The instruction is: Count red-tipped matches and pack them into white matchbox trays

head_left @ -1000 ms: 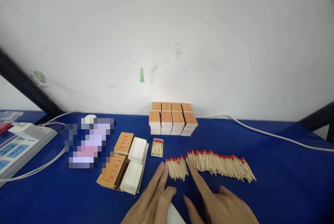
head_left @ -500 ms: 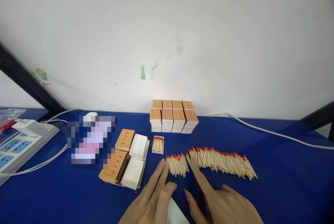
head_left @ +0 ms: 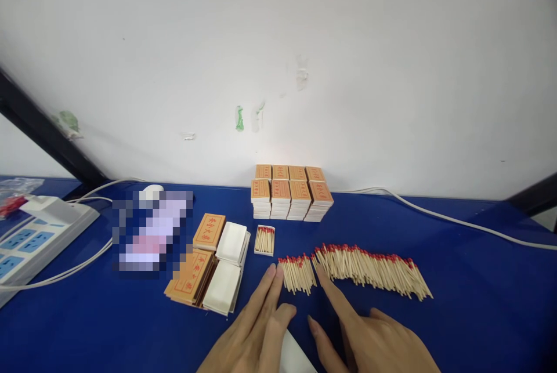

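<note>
A small group of red-tipped matches (head_left: 298, 275) lies on the blue table between my hands. At its left edge rest the fingertips of my left hand (head_left: 256, 326), fingers stretched out and thumb apart. My right hand (head_left: 361, 326) points its index finger at the gap between this group and a longer row of matches (head_left: 374, 270) on the right; its fingers are spread, with nothing held. Just behind the small group is an open tray filled with matches (head_left: 264, 241). Part of a white object (head_left: 296, 357) shows between my hands at the bottom edge.
Orange matchboxes (head_left: 289, 192) are stacked against the wall. To the left are stacks of orange sleeves (head_left: 191, 277) and white trays (head_left: 223, 289). Farther left lie a blurred-out object (head_left: 161, 228), a white power strip (head_left: 30, 245) and cables. Another cable (head_left: 444, 219) runs along the right.
The view has shifted very slightly. Both hands keep nearly the same pose around the small group of matches.
</note>
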A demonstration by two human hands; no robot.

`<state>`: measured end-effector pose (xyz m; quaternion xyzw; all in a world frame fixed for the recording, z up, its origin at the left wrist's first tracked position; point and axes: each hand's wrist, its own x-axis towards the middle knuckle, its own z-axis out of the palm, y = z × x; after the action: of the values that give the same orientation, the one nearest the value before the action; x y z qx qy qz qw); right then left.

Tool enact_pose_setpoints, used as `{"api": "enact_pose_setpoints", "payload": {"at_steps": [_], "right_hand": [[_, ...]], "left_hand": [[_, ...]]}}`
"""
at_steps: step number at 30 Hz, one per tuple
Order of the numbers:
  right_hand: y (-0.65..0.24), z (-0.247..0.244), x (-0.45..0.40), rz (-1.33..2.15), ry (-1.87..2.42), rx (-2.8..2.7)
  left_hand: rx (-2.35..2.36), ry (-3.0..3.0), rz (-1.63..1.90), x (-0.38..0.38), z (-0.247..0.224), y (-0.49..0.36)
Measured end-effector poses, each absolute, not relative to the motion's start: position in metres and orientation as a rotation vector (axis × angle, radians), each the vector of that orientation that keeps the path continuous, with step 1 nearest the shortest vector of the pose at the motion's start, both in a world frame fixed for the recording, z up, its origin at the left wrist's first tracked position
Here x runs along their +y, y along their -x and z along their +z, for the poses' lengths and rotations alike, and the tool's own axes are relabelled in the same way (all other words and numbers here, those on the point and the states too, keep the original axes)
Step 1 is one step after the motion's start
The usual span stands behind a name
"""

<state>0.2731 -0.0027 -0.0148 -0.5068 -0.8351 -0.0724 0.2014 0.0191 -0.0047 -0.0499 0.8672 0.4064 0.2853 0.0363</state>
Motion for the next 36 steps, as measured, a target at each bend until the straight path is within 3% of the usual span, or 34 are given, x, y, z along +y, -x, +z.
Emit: {"api": "enact_pose_setpoints", "payload": {"at_steps": [18,25,36], "right_hand": [[-0.270,-0.015,-0.001,-0.074,1.391,-2.411],[-0.262,-0.010,-0.004,0.250,1.464,-2.394],[-0.254,-0.008,-0.004,0.439,1.459,-2.300]], "left_hand": [[1.229,-2.562,0.804,-0.010,-0.045,-0.018],[1.186,-2.573,0.780,-0.005,-0.051,-0.015],[1.179,-2.541,0.765,-0.005,-0.049,-0.016]]}}
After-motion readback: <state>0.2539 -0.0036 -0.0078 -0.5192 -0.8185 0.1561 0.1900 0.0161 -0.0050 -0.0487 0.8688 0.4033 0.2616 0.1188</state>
